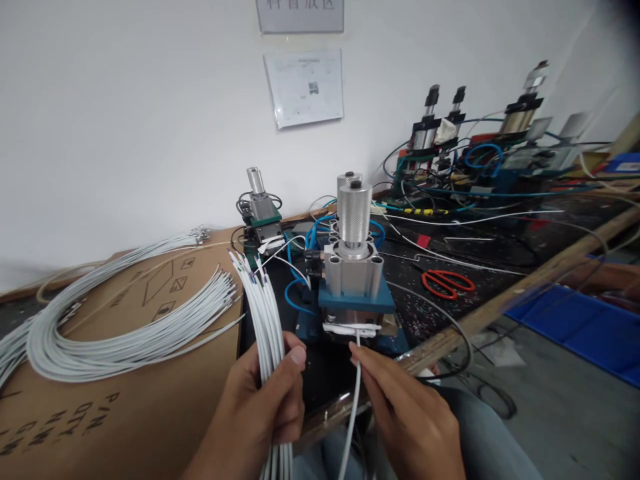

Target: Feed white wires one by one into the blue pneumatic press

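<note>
My left hand (pixel 265 393) is closed around a bundle of white cables (pixel 267 320), whose stripped ends with thin coloured wires point up. In a pinch between thumb and fingers, my right hand (pixel 407 410) holds a single white cable (pixel 353 413). That cable's upper end meets the front of a small pneumatic press (pixel 355 267), at a strip of white material (pixel 353 330) along its lower edge. The press has a knurled silver cylinder on top and a blue plate. Whether the cable tip sits inside the press is hidden.
Coiled white cables (pixel 75 340) lie on a printed cardboard sheet (pixel 165 407) at left. Red-handled scissors (pixel 447 283) rest on the black bench (pixel 400 250) to the right. Another press (pixel 263 213) stands behind, and more machines (pixel 425 140) with blue hoses are at back right.
</note>
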Demonstrator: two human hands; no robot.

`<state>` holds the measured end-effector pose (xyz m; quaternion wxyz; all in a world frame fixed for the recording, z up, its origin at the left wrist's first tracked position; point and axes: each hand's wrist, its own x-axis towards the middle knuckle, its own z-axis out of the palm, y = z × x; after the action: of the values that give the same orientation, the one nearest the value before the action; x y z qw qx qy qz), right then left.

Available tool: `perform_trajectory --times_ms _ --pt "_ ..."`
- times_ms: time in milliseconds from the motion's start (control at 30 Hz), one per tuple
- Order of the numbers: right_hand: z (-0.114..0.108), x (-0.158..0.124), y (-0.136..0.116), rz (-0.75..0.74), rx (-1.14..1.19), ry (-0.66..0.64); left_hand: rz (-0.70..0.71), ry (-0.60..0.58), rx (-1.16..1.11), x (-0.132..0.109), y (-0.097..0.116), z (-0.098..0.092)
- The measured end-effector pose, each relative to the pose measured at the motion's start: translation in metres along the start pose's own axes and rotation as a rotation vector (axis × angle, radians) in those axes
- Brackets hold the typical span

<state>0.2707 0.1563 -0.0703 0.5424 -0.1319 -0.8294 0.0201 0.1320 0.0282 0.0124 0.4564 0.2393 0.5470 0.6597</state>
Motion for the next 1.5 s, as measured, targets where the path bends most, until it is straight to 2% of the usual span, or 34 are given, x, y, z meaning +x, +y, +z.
perform_trajectory --times_ms 300,767,1067,1200,1367,1500 --pt "0.000 0.007 0.000 0.049 0.017 -0.021 0.015 0.033 0.034 -0.009 0.005 0.004" --pt "0.000 0.004 -0.002 0.042 -0.023 -0.024 0.021 0.012 0.030 -0.009 0.002 0.005" --pt "0.002 0.002 -0.002 0.090 0.021 -0.011 0.010 0.023 0.039 -0.010 0.007 0.007" --pt "0.002 0.002 -0.002 0.093 0.026 -0.012 -0.003 0.043 0.058 -0.012 0.007 0.007" --pt "0.002 0.001 -0.001 0.089 0.004 -0.009 -0.014 0.135 0.090 -0.008 0.011 0.011" --pt "0.003 0.001 -0.001 0.088 0.025 -0.012 -0.017 0.132 0.076 -0.003 0.014 0.014"
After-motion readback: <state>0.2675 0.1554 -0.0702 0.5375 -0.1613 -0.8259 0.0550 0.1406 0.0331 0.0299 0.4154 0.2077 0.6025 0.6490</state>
